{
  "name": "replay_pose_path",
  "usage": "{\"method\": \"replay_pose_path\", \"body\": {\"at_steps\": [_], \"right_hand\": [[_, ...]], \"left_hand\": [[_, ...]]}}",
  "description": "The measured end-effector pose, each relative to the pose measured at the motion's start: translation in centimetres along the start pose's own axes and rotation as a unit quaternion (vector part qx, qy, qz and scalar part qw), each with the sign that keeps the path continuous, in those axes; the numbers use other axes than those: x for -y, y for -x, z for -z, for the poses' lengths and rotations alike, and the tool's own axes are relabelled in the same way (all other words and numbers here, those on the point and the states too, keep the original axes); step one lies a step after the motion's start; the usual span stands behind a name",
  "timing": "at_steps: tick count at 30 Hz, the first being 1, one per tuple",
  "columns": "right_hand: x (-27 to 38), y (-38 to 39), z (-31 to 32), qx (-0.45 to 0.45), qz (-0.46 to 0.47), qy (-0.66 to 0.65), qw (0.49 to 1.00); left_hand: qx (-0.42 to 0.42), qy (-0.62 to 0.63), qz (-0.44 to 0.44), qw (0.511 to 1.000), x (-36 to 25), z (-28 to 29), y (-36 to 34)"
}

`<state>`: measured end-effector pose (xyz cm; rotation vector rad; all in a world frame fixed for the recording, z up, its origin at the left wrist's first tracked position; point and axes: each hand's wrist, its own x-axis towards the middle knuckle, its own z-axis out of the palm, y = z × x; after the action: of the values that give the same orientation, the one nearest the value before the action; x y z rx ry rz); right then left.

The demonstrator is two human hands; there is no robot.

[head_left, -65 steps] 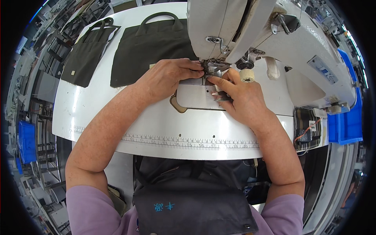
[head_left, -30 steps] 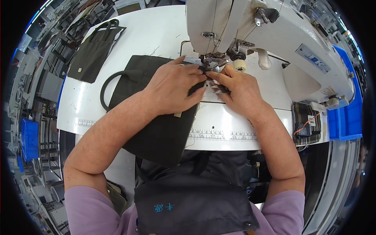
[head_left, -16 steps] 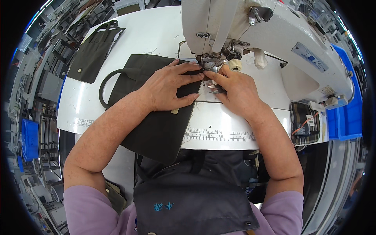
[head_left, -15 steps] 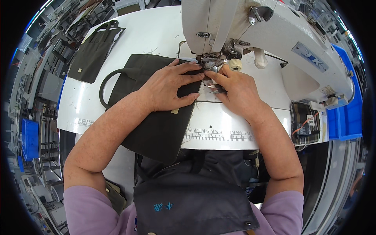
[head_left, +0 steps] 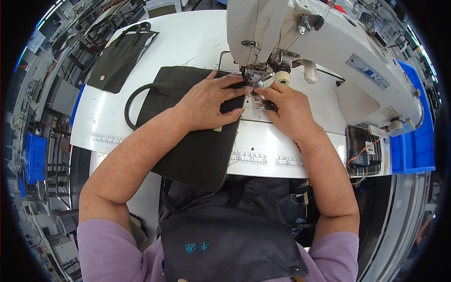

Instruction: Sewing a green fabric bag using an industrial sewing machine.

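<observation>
A dark olive fabric bag panel (head_left: 197, 155) with a looped handle (head_left: 130, 105) lies on the white sewing table, its far right edge by the presser foot (head_left: 253, 76) of the sewing machine. My left hand (head_left: 206, 101) rests flat on the panel with fingers spread, fingertips close to the foot. Tucked in my right hand (head_left: 289, 108) is a pair of thread snips (head_left: 266, 105), blades pointing left. My right index finger reaches to the fabric edge just in front of the foot. The needle tip is hidden. A small pale tab (head_left: 218, 129) shows below my left thumb.
The white machine head (head_left: 324, 42) stands over the table's right side. Another dark bag piece with handles (head_left: 117, 66) lies at the far left. A plaid cloth bundle (head_left: 363, 148) sits at the right edge beside a blue bin (head_left: 413, 145). A ruler strip (head_left: 263, 159) runs along the front edge.
The bag panel has slid slightly away from me and to the right under my left hand. My right hand has shifted slightly, still holding the snips. The whole view has also shifted a little.
</observation>
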<state>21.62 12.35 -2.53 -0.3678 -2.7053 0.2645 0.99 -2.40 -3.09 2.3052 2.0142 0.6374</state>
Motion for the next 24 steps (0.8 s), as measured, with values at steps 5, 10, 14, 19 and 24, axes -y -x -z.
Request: {"method": "replay_pose_path", "body": {"at_steps": [5, 10, 14, 19, 24], "right_hand": [[-0.4, 0.0, -0.5, -0.033, 0.001, -0.008, 0.999], [-1.6, 0.1, -0.4, -0.065, -0.014, 0.031, 0.997], [-1.6, 0.5, 0.8, -0.032, -0.093, 0.085, 0.992], [-1.6, 3.4, 2.7, -0.122, -0.001, 0.216, 0.969], [8.1, 9.9, 5.3, -0.054, -0.078, -0.188, 0.978]], "left_hand": [[-0.01, -0.031, 0.021, 0.999, -0.9, -1.0, 0.3], [0.0, -0.066, 0.027, 0.997, -1.1, -0.8, 0.4], [0.011, -0.134, 0.036, 0.99, -3.3, -1.3, 2.3], [0.007, -0.119, 0.029, 0.992, -7.1, -0.9, 6.0], [0.093, 0.071, -0.005, 0.993, -10.2, 2.8, 10.2]]}}
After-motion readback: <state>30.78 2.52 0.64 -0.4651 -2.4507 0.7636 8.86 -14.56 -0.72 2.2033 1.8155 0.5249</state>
